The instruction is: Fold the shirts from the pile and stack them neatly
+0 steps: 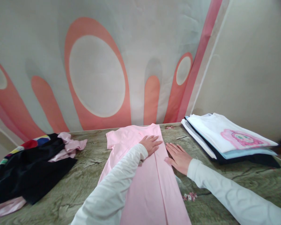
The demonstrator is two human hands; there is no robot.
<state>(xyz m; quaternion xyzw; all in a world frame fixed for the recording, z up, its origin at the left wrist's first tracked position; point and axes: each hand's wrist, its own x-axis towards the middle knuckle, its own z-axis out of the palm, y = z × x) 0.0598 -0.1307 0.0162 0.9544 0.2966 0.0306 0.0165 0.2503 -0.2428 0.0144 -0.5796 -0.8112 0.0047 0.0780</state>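
A pink short-sleeved garment [145, 187], a shirt or dress, lies spread on the table, one sleeve out at the left and its right side folded inward in a long strip. My left hand [151, 144] rests flat on its upper part, fingers stretched toward the right. Just beyond the folded right edge, my right hand [178, 157] lies with fingers extended, its fingertips close to the cloth. Neither hand grips anything. The lower end of the garment runs out of view at the bottom.
On the right is a stack of folded clothes [201, 125], topped by a white shirt with a pink print. A loose heap of black clothing [35, 168] with pink pieces lies at the left. The wood-patterned tabletop [91, 175] meets a printed backdrop [140, 47] behind.
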